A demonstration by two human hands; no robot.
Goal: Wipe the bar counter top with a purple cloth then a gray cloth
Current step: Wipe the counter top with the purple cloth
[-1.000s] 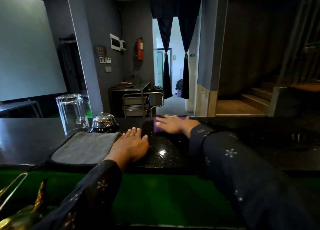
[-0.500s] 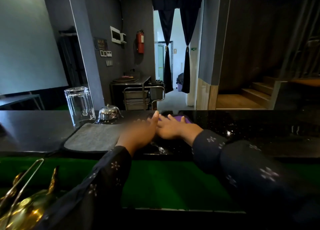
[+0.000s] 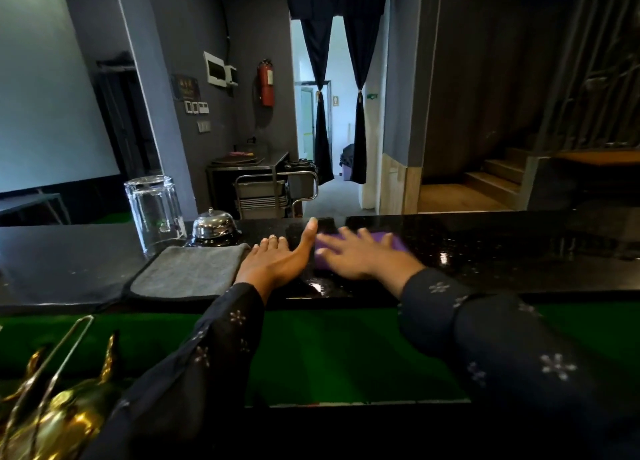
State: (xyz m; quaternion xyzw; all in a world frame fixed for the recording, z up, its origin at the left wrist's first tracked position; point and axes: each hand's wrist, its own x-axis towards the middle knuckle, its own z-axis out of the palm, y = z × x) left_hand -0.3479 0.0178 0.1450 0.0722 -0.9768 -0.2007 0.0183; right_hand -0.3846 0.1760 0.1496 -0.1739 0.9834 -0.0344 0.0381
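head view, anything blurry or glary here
Head view: the right hand on the purple cloth is smeared by motion blur, the left hand sharper; bright glare spots sit on the glossy black counter; the daylit doorway is washed out; wide-angle distortion tilts the walls.

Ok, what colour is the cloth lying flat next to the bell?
Gray, with a darker edge; the head view shows it beside the silver bell.

Bare counter (image 3: 502,252) rightward (glass (image 3: 156,214) left)
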